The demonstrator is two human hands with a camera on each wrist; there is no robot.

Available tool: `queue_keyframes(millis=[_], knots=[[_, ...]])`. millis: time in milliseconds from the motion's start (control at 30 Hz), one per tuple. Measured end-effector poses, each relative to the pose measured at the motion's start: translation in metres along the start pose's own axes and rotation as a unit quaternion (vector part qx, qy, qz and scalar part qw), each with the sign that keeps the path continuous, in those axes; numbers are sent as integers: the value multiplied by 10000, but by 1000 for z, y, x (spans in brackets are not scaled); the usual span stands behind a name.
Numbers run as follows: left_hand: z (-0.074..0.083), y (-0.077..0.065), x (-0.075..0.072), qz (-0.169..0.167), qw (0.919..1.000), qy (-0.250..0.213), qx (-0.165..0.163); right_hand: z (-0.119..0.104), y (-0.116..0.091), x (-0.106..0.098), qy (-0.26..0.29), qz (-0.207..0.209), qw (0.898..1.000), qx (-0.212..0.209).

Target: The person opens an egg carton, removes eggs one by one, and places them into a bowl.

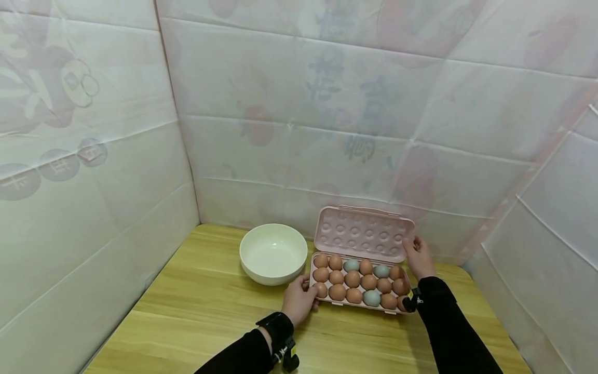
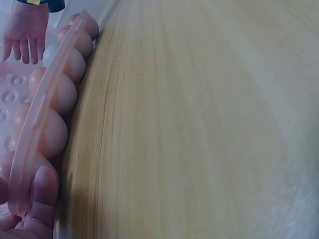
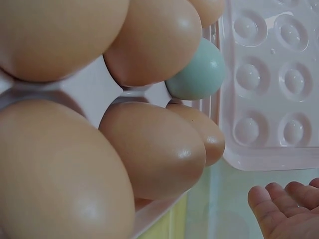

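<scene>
Head view, one bowl (image 1: 273,262), one carton (image 1: 362,236), eighteen eggs (image 1: 352,279) (three bluish), left hand (image 1: 298,300) pinching carton, right hand (image 1: 419,258) straight-fingered.

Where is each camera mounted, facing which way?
Head: head-worn, facing forward and down at bowl, egg carton; left hand, right hand show.
Left wrist: on that wrist, along egg carton's edge and table; both hands show.
Right wrist: on that wrist, across eggs toward lid; right hand shows.
Both wrist views share eggs, lid, right hand.
</scene>
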State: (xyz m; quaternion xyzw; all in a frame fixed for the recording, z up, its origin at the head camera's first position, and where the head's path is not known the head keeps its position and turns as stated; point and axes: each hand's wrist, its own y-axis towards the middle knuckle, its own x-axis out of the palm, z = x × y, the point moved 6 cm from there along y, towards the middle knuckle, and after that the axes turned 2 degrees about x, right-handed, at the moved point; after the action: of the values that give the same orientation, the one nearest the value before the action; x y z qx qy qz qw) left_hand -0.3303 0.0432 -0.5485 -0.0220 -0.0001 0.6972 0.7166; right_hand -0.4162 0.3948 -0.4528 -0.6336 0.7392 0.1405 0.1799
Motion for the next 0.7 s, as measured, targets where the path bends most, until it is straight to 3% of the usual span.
queue_keyframes(millis=[167, 400, 700], knots=[[-1, 0, 0, 21, 10000, -9, 26, 2, -2, -1, -33, 116, 9999, 16], [2, 1, 2, -25, 10000, 60, 73, 7, 3, 1, -950, 532, 9932, -410], [1, 3, 1, 177, 9991, 338, 161, 15, 14, 5, -1553, -121, 9875, -244]])
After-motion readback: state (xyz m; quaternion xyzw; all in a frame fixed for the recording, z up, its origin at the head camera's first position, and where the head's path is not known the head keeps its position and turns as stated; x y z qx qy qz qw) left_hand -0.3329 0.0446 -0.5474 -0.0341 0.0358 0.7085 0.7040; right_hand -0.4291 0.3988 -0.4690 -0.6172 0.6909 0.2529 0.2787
